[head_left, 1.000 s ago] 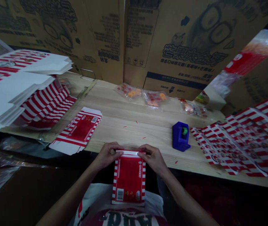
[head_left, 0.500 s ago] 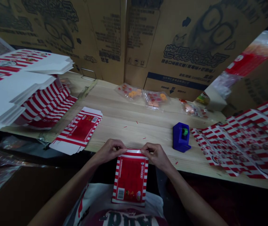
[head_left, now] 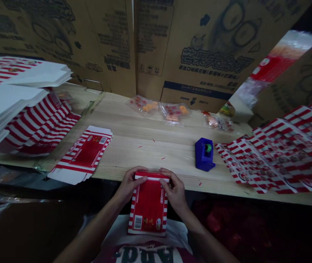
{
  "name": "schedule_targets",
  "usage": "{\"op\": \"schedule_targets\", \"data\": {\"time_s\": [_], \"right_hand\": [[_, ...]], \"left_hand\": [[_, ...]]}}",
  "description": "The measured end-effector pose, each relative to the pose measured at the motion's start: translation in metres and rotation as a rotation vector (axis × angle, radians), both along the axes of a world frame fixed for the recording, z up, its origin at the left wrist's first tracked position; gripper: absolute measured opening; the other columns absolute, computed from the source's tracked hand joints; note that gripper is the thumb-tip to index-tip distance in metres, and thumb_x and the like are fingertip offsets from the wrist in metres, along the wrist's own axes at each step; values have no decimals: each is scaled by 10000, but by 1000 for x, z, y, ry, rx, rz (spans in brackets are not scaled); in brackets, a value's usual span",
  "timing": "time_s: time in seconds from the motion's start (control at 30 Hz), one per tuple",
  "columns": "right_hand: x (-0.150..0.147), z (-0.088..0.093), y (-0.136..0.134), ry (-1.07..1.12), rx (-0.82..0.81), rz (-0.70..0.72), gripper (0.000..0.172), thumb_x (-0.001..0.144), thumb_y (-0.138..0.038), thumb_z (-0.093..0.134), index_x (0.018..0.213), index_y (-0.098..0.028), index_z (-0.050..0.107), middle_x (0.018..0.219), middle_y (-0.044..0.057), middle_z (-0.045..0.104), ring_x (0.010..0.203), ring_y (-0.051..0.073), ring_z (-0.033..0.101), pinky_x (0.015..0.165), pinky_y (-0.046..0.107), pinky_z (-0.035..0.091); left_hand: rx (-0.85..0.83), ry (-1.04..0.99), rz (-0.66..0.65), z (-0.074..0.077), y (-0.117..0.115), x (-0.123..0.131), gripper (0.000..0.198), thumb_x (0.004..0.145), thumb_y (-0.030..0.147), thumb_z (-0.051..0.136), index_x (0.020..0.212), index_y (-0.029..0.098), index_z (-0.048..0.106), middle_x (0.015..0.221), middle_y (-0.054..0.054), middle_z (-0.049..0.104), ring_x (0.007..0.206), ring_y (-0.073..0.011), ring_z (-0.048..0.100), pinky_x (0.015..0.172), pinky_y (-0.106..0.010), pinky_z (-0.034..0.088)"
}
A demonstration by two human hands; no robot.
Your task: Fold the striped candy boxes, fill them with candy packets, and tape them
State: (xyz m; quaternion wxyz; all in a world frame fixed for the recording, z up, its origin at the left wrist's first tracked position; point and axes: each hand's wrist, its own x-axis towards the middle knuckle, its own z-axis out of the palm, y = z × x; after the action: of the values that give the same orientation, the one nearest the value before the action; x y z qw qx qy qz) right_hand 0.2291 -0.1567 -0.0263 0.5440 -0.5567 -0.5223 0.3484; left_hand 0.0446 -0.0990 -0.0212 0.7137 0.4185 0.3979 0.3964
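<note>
A red box with white-striped edges and a barcode (head_left: 148, 204) is held upright against my shirt, just in front of the table edge. My left hand (head_left: 131, 183) grips its upper left corner, thumb on the printed face and fingers behind. On the upper right corner, my right hand (head_left: 174, 188) holds it the same way, its thumb pressed near the top edge. The box's far side and the fingertips behind it are hidden. Left of my hands, a flattened matching carton (head_left: 88, 151) lies on the table with its white flap toward me.
A blue tape dispenser (head_left: 204, 155) stands right of centre. Striped boxes (head_left: 276, 153) are lined up at the right, and flat cartons (head_left: 16, 98) are stacked at the left. Clear candy packets (head_left: 173, 112) lie before large cardboard boxes (head_left: 199, 54) on the wooden table (head_left: 128, 142).
Both thumbs have moved from the top edge down onto the box's face, and my fingers now wrap behind it. The top edge now shows a red band. The view has shifted slightly right.
</note>
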Motion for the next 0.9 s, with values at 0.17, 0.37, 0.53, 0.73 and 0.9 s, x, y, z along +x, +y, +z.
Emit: {"op": "schedule_targets", "data": {"time_s": [0.17,0.37,0.53,0.73,0.9], "right_hand": [[38,-1,4,37,-3,-123,333,813,-300,653,1131,-225,591,1223,99,602,1109,212,594,905,373,520],[142,5,15,-286,87,-765,244,786,-394,608,884,-170,613,1040,101,571,833,174,568,641,279,491],[185,-2,23,-315,-91,-713,273,720,-417,592,724,-151,651,751,63,605,670,176,530,598,291,442],[185,-11,41,-210,-77,-720,283,679,-446,615,646,-166,640,646,35,594,650,180,510,608,303,423],[175,-16,36,-95,-4,-689,355,741,-497,556,724,-152,639,713,53,585,713,190,525,642,317,435]], "left_hand": [[-21,17,18,4,3,2,278,632,294,800,828,161,654,791,-8,654,659,-141,608,612,-233,486],[-48,92,24,6,4,1,294,648,332,793,839,185,624,831,6,646,685,-149,617,607,-236,501],[-71,105,-40,11,3,6,332,644,360,797,869,202,611,827,13,657,657,-151,628,571,-232,505],[-92,110,-39,13,1,5,361,644,384,794,892,214,595,790,16,678,632,-159,641,566,-246,518],[-120,106,-11,11,1,2,406,616,375,812,908,208,584,788,13,682,611,-168,649,553,-256,520]]}}
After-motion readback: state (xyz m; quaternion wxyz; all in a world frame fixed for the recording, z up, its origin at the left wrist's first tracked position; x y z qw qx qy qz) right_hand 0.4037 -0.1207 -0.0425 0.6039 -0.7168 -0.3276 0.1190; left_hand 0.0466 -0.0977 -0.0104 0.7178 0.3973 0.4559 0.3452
